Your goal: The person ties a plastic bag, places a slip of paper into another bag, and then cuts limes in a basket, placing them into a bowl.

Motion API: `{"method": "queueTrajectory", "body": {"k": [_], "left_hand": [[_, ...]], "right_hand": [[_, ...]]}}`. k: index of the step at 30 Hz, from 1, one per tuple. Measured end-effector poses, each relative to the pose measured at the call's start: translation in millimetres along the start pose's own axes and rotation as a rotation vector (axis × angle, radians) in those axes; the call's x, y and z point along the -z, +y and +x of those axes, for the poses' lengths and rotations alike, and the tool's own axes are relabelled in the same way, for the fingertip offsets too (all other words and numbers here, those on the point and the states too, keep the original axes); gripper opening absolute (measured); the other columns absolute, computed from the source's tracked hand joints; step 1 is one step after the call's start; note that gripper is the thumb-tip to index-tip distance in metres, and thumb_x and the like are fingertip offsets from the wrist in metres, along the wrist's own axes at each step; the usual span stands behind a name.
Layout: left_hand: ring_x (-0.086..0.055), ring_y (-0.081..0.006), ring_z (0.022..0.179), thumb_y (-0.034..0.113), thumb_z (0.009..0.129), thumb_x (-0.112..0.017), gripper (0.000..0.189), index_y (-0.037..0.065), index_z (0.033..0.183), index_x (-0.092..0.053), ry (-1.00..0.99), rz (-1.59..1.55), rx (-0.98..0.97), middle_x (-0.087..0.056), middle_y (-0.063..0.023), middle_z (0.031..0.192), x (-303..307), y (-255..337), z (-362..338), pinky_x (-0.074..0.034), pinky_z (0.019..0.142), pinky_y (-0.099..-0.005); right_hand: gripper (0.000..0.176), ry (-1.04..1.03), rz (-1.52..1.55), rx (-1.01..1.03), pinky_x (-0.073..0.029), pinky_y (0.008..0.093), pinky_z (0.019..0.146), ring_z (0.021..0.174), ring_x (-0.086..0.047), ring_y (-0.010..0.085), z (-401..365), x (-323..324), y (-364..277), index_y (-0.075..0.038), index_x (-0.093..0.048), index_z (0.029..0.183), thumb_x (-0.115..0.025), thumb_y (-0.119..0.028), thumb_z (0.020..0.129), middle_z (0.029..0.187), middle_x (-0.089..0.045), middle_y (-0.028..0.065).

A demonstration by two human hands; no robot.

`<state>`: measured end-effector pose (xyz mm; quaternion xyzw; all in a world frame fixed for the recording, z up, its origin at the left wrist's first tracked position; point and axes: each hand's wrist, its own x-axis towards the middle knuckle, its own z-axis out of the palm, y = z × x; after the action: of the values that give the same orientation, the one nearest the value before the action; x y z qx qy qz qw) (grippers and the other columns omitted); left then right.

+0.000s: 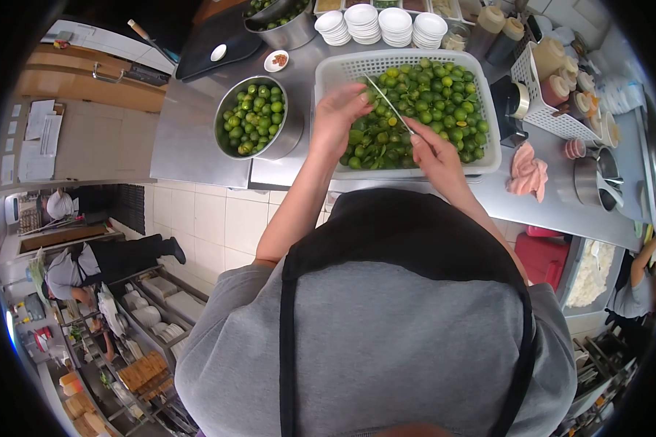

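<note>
A white perforated plastic basket full of small green limes, some with leaves, stands on the counter in front of me. My right hand is closed round the handle of a knife over the basket; its thin blade points up and left towards my left hand. Over the basket's left side, my left hand has its fingers curled in towards the thumb. Its fingertips are slightly blurred, and what they pinch cannot be made out. Left of the basket is a round steel pot holding more green limes.
Behind the basket stand stacks of small white dishes and a second steel pot. To the right are a pink cloth, a white basket of bottles and steel containers. Another person works at far left.
</note>
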<state>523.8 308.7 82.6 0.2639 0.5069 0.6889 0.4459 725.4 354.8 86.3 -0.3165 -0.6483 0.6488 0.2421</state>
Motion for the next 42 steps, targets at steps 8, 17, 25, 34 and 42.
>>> {"method": "queueTrajectory", "body": {"k": [8, 17, 25, 34, 42], "left_hand": [[-0.059, -0.0157, 0.091, 0.001, 0.084, -0.056, 0.022, -0.004, 0.105, -0.056, -0.089, -0.119, 0.006, -0.061, -0.0104, 0.102, -7.6, 6.8, -6.8, -0.048, 0.083, -0.0321], [-0.058, -0.0171, 0.088, -0.001, 0.077, -0.064, 0.028, -0.005, 0.104, -0.057, -0.103, -0.044, -0.091, -0.06, -0.0094, 0.096, -22.8, 10.1, -5.3, -0.048, 0.078, -0.03], [-0.057, -0.0141, 0.09, 0.0, 0.082, -0.059, 0.02, -0.001, 0.102, -0.056, 0.079, -0.05, -0.107, -0.059, -0.0094, 0.099, -16.4, 5.2, 1.1, -0.047, 0.084, -0.03], [-0.06, -0.0173, 0.084, 0.001, 0.078, -0.065, 0.025, -0.006, 0.1, -0.056, -0.017, 0.076, -0.086, -0.061, -0.0113, 0.093, -20.5, -6.1, -4.1, -0.05, 0.077, -0.029], [-0.06, -0.018, 0.089, 0.008, 0.083, -0.061, 0.015, -0.002, 0.094, -0.058, -0.029, -0.399, 0.121, -0.062, -0.0074, 0.089, 12.5, 9.8, 6.0, -0.047, 0.089, -0.0318]], "right_hand": [[0.034, 0.049, 0.007, -0.1, -0.034, 0.0191, 0.051, 0.055, -0.039, 0.0041, 12.7, 13.1, 20.0, -0.011, -0.052, 0.125, -0.048, -0.018, 0.092, 0.064, -0.045, -0.0035], [0.031, 0.247, -0.47, 0.338, -0.044, 0.0268, 0.064, 0.068, -0.054, 0.0139, 17.4, 10.4, 1.4, -0.015, -0.055, 0.121, -0.051, -0.015, 0.09, 0.089, -0.063, 0.0117], [0.031, 0.044, -0.149, 0.167, -0.045, 0.0265, 0.08, 0.094, -0.06, 0.017, -13.0, 3.8, -9.0, -0.006, -0.053, 0.121, -0.049, -0.013, 0.091, 0.111, -0.061, 0.0131], [0.03, 0.092, -0.198, 0.178, -0.045, 0.0269, 0.079, 0.091, -0.061, 0.0193, 1.8, 0.4, -7.9, -0.006, -0.054, 0.12, -0.049, -0.014, 0.091, 0.106, -0.062, 0.0149], [0.03, 0.025, -0.225, 0.18, -0.045, 0.0248, 0.071, 0.078, -0.058, 0.015, 3.6, 2.4, 1.4, -0.009, -0.055, 0.12, -0.05, -0.014, 0.09, 0.106, -0.063, 0.011]]}}
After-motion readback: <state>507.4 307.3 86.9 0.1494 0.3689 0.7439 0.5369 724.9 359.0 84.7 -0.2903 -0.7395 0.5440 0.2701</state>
